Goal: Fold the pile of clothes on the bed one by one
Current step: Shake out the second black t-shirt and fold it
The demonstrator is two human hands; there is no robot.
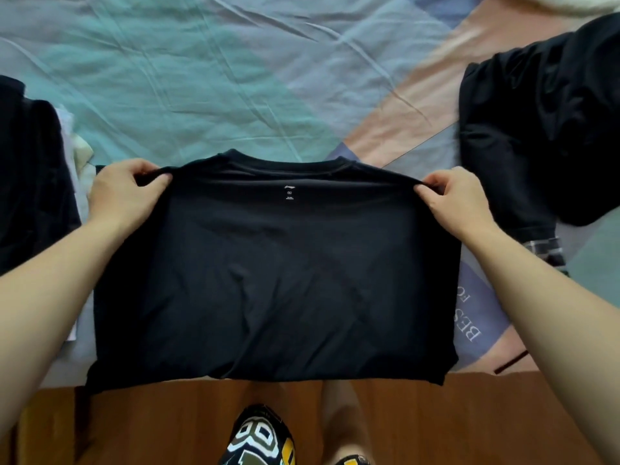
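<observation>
The bed [235,78] takes most of the view, covered with a sheet in green, lilac and pink patches, and it serves as the flat working surface for the folding. In the middle of its near edge lies the black T-shirt [275,280], spread flat with the collar away from the person and the lower hem reaching the edge of the mattress. It seems placed so that both shoulders are within easy reach. The sleeves are not visible, so I think they are already turned in, but I cannot be sure.

On the right lies a loose heap of dark clothes [543,135], probably the pile that waits for folding. On the left edge there is a dark stack [30,182] with some pale cloth beside it, which looks like finished pieces.

The left hand [124,193] pinches the cloth at the left shoulder, fingers curled around a small fold. The right hand [459,199] grasps the right shoulder in the same way. Holding both corners keeps the top edge straight, probably for bringing it down toward the hem.
</observation>
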